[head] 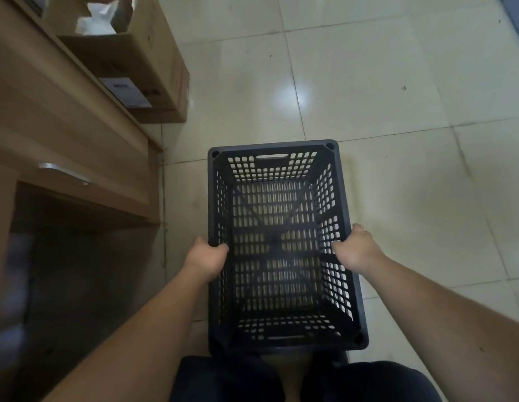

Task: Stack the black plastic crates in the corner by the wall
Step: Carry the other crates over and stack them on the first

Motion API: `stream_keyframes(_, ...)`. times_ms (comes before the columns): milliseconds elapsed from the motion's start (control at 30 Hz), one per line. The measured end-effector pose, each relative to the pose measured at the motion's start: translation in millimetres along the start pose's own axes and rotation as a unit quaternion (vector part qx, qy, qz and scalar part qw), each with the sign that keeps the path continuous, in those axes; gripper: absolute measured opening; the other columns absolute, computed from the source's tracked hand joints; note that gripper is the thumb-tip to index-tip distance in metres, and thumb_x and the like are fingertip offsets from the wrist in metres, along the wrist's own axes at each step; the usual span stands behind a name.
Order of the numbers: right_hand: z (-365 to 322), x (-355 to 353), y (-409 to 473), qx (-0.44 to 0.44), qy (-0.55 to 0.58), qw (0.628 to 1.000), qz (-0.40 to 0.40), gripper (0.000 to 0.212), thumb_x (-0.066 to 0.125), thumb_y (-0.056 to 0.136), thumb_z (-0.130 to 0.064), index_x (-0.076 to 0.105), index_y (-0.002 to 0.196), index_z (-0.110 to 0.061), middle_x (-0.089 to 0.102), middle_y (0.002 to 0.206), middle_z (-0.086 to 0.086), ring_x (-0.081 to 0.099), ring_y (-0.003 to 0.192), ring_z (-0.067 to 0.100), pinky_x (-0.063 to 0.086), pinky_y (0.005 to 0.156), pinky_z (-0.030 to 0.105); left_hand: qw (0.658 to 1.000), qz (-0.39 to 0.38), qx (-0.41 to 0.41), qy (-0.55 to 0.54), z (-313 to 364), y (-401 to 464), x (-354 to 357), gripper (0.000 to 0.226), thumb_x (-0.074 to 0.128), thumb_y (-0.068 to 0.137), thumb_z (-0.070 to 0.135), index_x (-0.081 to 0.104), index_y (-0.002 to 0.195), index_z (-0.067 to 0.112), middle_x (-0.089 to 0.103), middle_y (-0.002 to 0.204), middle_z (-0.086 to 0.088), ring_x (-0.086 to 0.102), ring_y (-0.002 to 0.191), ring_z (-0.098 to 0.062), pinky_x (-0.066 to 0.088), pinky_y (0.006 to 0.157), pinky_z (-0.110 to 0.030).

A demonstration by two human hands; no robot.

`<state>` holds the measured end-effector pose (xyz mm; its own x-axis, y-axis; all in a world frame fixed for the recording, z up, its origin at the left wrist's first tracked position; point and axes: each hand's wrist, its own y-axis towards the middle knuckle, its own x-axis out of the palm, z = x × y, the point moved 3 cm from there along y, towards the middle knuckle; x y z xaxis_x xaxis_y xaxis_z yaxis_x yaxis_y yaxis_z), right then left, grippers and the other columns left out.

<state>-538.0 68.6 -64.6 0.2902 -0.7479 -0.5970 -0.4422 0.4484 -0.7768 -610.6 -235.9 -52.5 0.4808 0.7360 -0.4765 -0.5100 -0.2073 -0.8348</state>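
both hands clamp the black crate (281, 245), left grip (207, 258) on its left rim, right grip (355, 250) on its right rim, the empty crate held open side up over the tiled floor (397, 111), just right of the wooden bench (64, 117).

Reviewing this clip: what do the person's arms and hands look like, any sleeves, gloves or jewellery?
Both forearms are bare up to the frame edge, with no sleeves in view. The left hand and right hand wear no gloves, and no watch, bracelet or ring shows. Dark trousers cover the legs at the bottom.
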Motion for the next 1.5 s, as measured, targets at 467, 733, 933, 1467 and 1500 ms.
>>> stream_keyframes(467,-5.4,-30.1,-12.5,0.059,0.159,0.985,-0.014,0.028,0.057,0.092,-0.016,0.059,0.115,0.001,0.066,0.092,0.012,0.063,0.076,0.026,0.046,0.059,0.028,0.979,-0.018,-0.058,-0.193,6.4,-35.8,-11.6,0.026,0.049,0.108,0.020,0.065,0.120,0.003,0.073,0.112,-0.019,0.067,0.084,-0.025,0.045,0.060,-0.032)
stream_keyframes(733,-21.6,-126.4,-121.6,0.052,0.118,0.991,-0.023,0.023,0.050,0.100,-0.019,0.060,0.105,0.001,0.062,0.085,0.011,0.056,0.073,0.024,0.044,0.061,0.032,0.976,-0.031,-0.034,-0.213,41.1,-155.3,-70.3,0.027,0.056,0.104,0.023,0.067,0.116,0.002,0.077,0.109,-0.020,0.074,0.098,-0.032,0.056,0.070,-0.039)
stream_keyframes(933,-44.1,-206.4,-222.0,0.060,0.125,0.990,-0.006,0.026,0.048,0.104,-0.022,0.057,0.089,-0.003,0.067,0.092,0.016,0.060,0.076,0.027,0.046,0.063,0.033,0.978,-0.050,-0.027,-0.199,76.0,-256.4,-131.8,0.029,0.059,0.102,0.029,0.067,0.115,0.004,0.077,0.112,-0.021,0.074,0.103,-0.038,0.058,0.099,-0.054)
stream_keyframes(1467,-101.5,-390.1,-450.9,-0.027,0.118,0.992,0.024,0.022,0.048,0.103,-0.016,0.061,0.096,0.000,0.066,0.083,0.018,0.063,0.071,0.030,0.053,0.058,0.035,0.973,0.010,0.058,-0.222,128.6,-497.8,-254.1,0.022,0.054,0.106,0.023,0.066,0.097,0.008,0.075,0.103,-0.016,0.072,0.093,-0.030,0.056,0.082,-0.040)
stream_keyframes(1500,-102.1,-396.6,-456.7,-0.033,0.108,0.993,0.022,0.023,0.049,0.103,-0.017,0.062,0.097,0.001,0.068,0.086,0.019,0.065,0.073,0.031,0.055,0.060,0.036,0.973,0.021,0.062,-0.223,128.1,-509.0,-256.8,0.021,0.055,0.106,0.024,0.067,0.098,0.008,0.075,0.104,-0.015,0.072,0.094,-0.030,0.056,0.085,-0.042)
